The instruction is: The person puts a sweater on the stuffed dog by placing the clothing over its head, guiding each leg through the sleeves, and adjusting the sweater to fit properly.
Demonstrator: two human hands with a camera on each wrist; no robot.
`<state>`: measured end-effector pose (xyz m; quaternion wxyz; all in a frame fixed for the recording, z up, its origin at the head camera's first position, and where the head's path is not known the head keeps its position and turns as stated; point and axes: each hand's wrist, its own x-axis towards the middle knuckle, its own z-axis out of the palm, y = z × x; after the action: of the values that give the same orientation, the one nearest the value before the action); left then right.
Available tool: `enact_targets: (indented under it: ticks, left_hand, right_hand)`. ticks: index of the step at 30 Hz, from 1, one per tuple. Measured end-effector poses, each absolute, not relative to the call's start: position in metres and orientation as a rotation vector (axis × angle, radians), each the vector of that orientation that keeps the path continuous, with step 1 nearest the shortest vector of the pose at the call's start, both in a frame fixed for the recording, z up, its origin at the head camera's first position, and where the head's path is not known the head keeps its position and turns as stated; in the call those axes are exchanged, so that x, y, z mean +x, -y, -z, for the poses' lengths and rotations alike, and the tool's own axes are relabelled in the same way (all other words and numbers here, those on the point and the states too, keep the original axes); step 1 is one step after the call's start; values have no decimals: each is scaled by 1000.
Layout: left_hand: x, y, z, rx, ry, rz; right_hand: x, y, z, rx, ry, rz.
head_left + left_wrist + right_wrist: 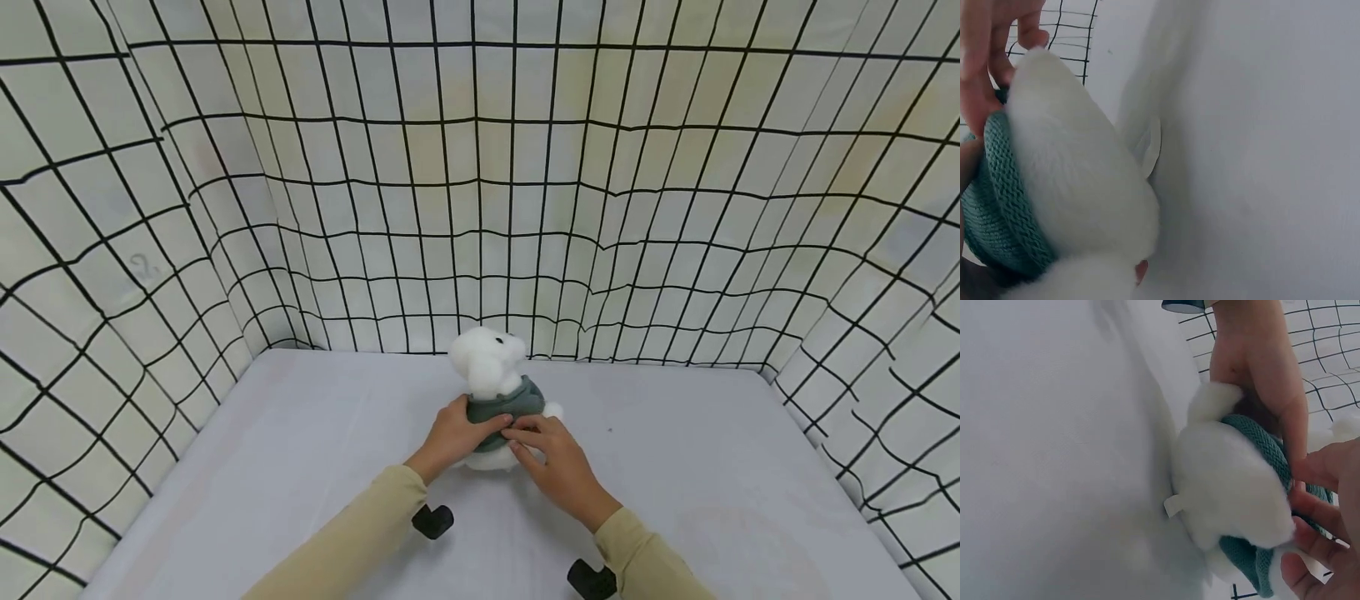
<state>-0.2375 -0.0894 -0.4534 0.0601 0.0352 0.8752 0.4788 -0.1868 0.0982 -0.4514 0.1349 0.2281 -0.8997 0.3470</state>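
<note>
A white plush toy (491, 367) sits on the table, wearing a green knitted sweater (517, 402). My left hand (459, 437) grips its clothed body from the left, thumb lying across the knit. On the other side, my right hand (558, 462) pinches the sweater's lower edge near the left thumb. The left wrist view shows the rolled hem (1007, 181) running along the toy's white lower body (1079, 169). In the right wrist view, right fingers (1319, 540) are at the hem, and a small white tag (1174, 505) sticks out from the fur.
The toy rests on a white-covered table (330, 417). Black grid netting (495, 208) over pale sheeting surrounds the back and both sides. Black objects, one under the left forearm (433, 522) and one by the right sleeve (592, 579), are near the front.
</note>
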Motion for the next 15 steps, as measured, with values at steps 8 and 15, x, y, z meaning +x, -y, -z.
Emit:
enact_targets:
  ticks: [8,15]
  left_hand:
    - [-241,95,457,110,-2589,-1521]
    - [-245,93,458,43,-2517,-1648]
  right_hand:
    - [-199,-121,452,522,2328,-1161]
    - [-202,-142,452,390,2437,-1196]
